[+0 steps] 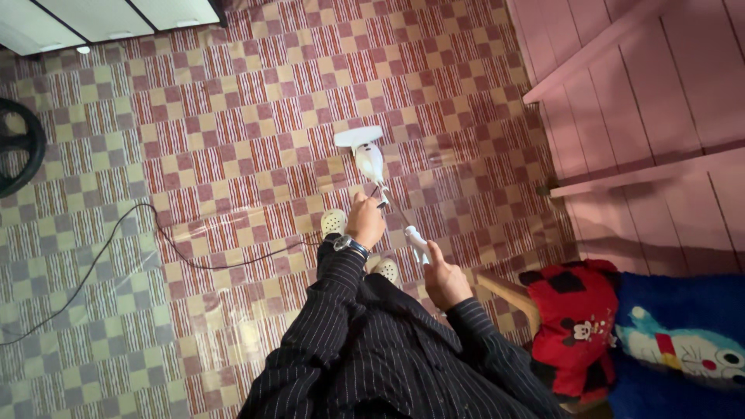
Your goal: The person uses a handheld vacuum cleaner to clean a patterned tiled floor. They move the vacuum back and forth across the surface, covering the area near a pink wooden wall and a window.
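A white stick vacuum cleaner [366, 155] stands on the checked floor, its flat head [358, 136] pointing away from me. My left hand [365, 221], with a watch on the wrist, grips the thin pole just above the vacuum's body. My right hand [444, 278] is closed around the white handle [416, 239] at the top of the pole. Both arms wear dark pinstriped sleeves. My feet in white perforated clogs [334, 223] show below the hands.
A black power cord [155, 233] trails across the floor to the left. A black round object [19, 147] sits at the left edge. Pink wooden wall panels [644, 116] rise on the right. A wooden chair with red and blue cartoon cushions [621, 326] stands at lower right.
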